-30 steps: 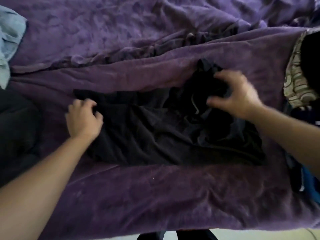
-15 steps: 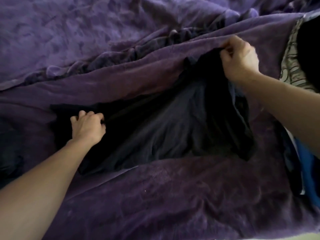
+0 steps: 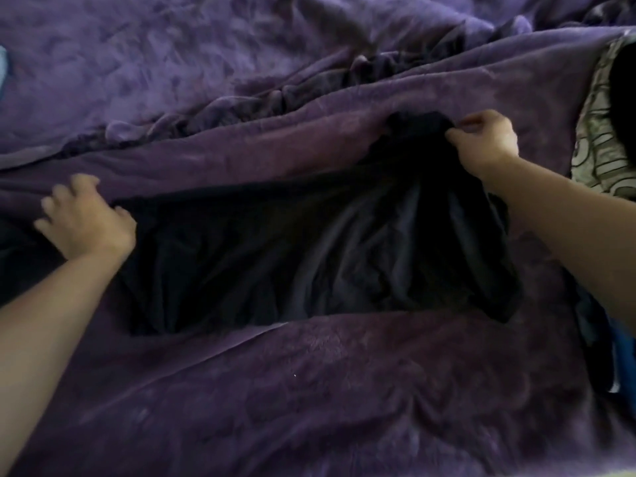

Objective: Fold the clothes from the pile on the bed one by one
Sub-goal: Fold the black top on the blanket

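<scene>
A black garment (image 3: 275,256) lies spread across the purple blanket (image 3: 309,390). The right hand (image 3: 485,142) pinches its upper right corner. The left hand (image 3: 86,222), blurred, rests spread-fingered at its left edge.

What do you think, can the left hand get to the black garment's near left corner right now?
Probably yes. The left hand, fingers spread and holding nothing, sits beside the black garment at its left edge, and only bare purple blanket lies around that corner.

garment (image 3: 275,256) on blanket (image 3: 309,390) | left hand (image 3: 86,225) at its left end | right hand (image 3: 485,142) at far-right corner
</scene>
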